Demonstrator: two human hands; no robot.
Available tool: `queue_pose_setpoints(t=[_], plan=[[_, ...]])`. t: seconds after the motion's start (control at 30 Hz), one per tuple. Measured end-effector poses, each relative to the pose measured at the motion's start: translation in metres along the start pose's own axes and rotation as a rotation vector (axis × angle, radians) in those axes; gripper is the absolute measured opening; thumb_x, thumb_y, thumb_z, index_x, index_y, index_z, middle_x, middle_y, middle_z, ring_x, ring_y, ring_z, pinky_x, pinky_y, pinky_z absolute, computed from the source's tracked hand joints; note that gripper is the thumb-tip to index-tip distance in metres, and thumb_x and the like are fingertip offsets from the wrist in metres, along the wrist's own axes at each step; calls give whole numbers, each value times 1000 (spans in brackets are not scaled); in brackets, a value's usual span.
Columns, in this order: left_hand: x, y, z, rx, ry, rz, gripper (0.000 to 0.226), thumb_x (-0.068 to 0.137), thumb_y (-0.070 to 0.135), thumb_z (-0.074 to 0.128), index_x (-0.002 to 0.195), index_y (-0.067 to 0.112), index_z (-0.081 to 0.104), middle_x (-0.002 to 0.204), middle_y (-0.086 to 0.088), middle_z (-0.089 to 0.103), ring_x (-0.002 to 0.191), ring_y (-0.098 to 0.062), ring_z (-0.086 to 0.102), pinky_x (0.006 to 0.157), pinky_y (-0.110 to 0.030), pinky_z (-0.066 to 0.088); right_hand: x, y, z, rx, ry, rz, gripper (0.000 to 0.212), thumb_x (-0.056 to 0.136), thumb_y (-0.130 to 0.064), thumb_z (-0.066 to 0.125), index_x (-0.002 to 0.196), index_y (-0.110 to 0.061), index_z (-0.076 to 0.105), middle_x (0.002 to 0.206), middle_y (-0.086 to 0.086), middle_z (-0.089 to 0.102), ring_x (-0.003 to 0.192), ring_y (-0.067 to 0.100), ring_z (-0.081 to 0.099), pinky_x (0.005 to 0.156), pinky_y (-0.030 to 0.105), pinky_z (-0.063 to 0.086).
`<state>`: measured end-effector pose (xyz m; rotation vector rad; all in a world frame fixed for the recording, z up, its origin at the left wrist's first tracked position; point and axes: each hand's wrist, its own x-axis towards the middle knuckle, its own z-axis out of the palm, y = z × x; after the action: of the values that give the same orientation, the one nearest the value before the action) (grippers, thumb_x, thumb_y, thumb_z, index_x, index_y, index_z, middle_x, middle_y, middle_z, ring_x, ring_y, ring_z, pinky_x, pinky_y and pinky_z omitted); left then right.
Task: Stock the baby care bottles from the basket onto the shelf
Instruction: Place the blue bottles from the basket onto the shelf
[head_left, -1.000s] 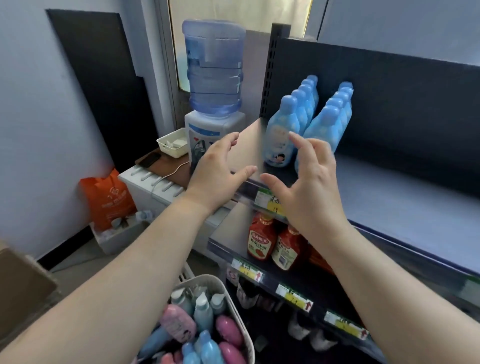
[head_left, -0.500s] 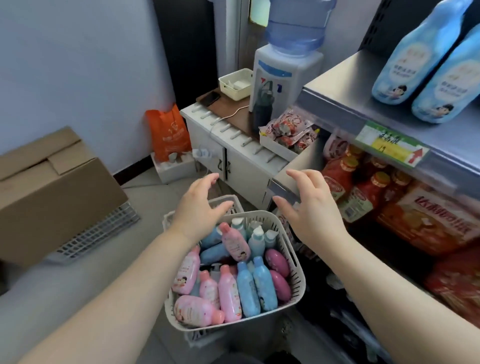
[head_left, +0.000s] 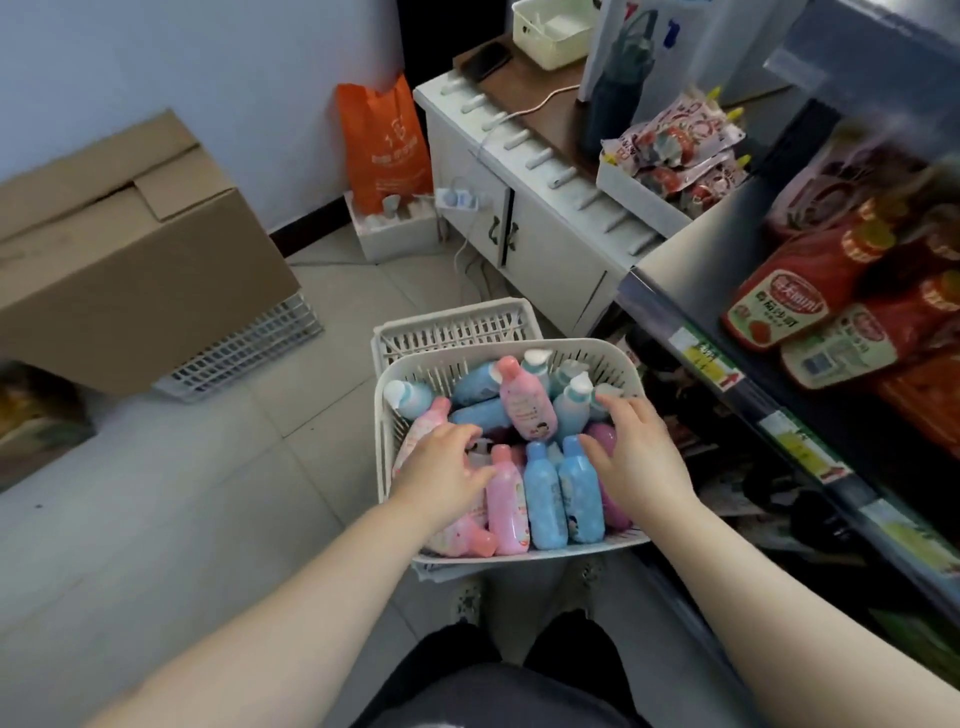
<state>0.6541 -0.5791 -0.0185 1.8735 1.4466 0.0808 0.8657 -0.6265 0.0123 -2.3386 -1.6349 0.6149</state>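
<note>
I am looking down into the white basket (head_left: 493, 346), which stands on the floor tiles just beside the foot of the shelf (head_left: 691, 244). It is full of baby care bottles lying in a loose heap. Two blue bottles (head_left: 543, 499) lie side by side against its near edge with a pink bottle (head_left: 506, 504) touching them on the left, and a pink bottle with a printed label (head_left: 527, 402) lies tilted across the middle.

My left hand (head_left: 447, 467) is over the basket's left side, fingers spread and loose above the pink bottles there, grasping nothing. My right hand (head_left: 639, 457) is over the right side, also spread. Its fingertips reach a white-capped bottle (head_left: 574, 400) toward the far right corner and its thumb lies next to the blue pair. I cannot tell whether those fingertips press the bottle or only hover, but nothing is gripped.

An empty slatted basket (head_left: 452, 325) sits right behind the full one. Red sauce bottles (head_left: 779, 301) lie on the shelf at the right. A cardboard box (head_left: 119, 244) is well apart at the left, and an orange bag (head_left: 384, 140) leans by the white cabinet (head_left: 540, 234).
</note>
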Motion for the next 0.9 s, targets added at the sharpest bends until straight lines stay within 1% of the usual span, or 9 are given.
queue_pose_setpoints(t=[0.1, 0.2, 0.27, 0.4, 0.5, 0.57, 0.67, 0.77, 0.9], plan=[[6, 2, 25, 62, -64, -3, 46, 89, 41, 57, 130, 20, 53, 126, -4, 52, 119, -23, 48, 99, -31, 38, 0, 16, 18, -23, -71, 67, 50, 90, -36, 59, 134, -17, 49, 130, 4, 48, 120, 24, 47, 96, 37, 43], [18, 7, 50, 148, -91, 4, 39, 88, 43, 55, 122, 24, 57, 118, -6, 51, 113, -27, 48, 96, -37, 40, 0, 29, 31, -40, -146, 119, 50, 90, -36, 59, 135, -18, 47, 132, 3, 47, 121, 22, 47, 97, 38, 44], [27, 13, 64, 232, -113, -10, 39, 88, 47, 54, 119, 23, 59, 118, -6, 48, 114, -27, 45, 97, -36, 36, 0, 38, 38, -60, -175, 141, 50, 89, -35, 59, 134, -15, 47, 131, 7, 48, 120, 25, 48, 97, 37, 43], [41, 21, 92, 367, -146, -78, 47, 88, 53, 47, 121, 21, 58, 123, -9, 39, 117, -29, 35, 101, -36, 28, 5, 50, 48, -122, -225, 176, 53, 89, -37, 59, 135, -13, 47, 130, 11, 51, 118, 29, 50, 98, 37, 40], [47, 25, 108, 373, -143, -147, 58, 87, 55, 46, 127, 14, 51, 135, -13, 27, 125, -33, 24, 109, -41, 22, 9, 54, 55, -130, -290, 199, 56, 92, -38, 56, 140, -14, 40, 137, 9, 46, 125, 28, 46, 101, 33, 34], [51, 28, 115, 367, -146, -205, 65, 86, 57, 45, 133, 12, 45, 144, -14, 20, 133, -34, 16, 112, -44, 17, 12, 55, 61, -73, -323, 202, 56, 92, -36, 56, 141, -13, 39, 138, 9, 43, 128, 27, 43, 102, 33, 33], [54, 32, 122, 339, -161, -288, 71, 86, 58, 42, 138, 11, 38, 151, -15, 13, 138, -34, 10, 115, -45, 14, 15, 56, 68, 16, -367, 220, 54, 92, -34, 58, 137, -10, 41, 135, 12, 44, 125, 30, 45, 101, 38, 39], [58, 38, 126, 290, -168, -367, 74, 87, 57, 41, 145, 12, 29, 157, -12, 1, 144, -32, -3, 116, -46, 5, 19, 60, 74, 48, -426, 224, 53, 90, -35, 61, 133, -9, 44, 131, 12, 46, 121, 31, 49, 98, 39, 42], [61, 40, 128, 273, -145, -403, 77, 85, 59, 47, 145, 15, 29, 158, -10, -3, 145, -30, -8, 116, -45, 0, 24, 67, 82, 42, -468, 196, 45, 83, -37, 66, 117, -10, 51, 118, 12, 51, 106, 32, 56, 87, 37, 47]])
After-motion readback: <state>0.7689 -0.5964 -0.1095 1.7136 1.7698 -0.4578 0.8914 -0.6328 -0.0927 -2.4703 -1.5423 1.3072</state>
